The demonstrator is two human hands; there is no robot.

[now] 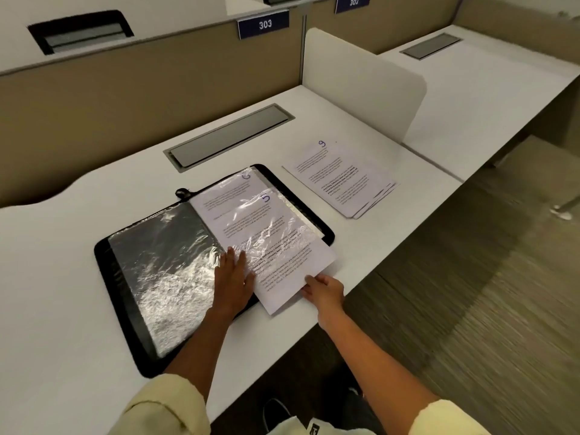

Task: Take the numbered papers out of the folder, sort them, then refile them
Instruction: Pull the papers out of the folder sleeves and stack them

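Observation:
An open black folder with clear plastic sleeves lies on the white desk. A printed sheet marked 5 sits half inside the right-hand sleeve, its lower part sticking out over the folder's near edge. Behind it in the folder a sheet marked 6 shows. My left hand presses flat on the sleeve beside the sheet. My right hand pinches the sheet's lower right corner. A loose stack of papers topped by a sheet marked 9 lies to the right of the folder.
A grey cable hatch is set into the desk behind the folder. A white divider panel stands at the right, with another desk beyond. The desk's front edge runs close to my right hand, carpet below.

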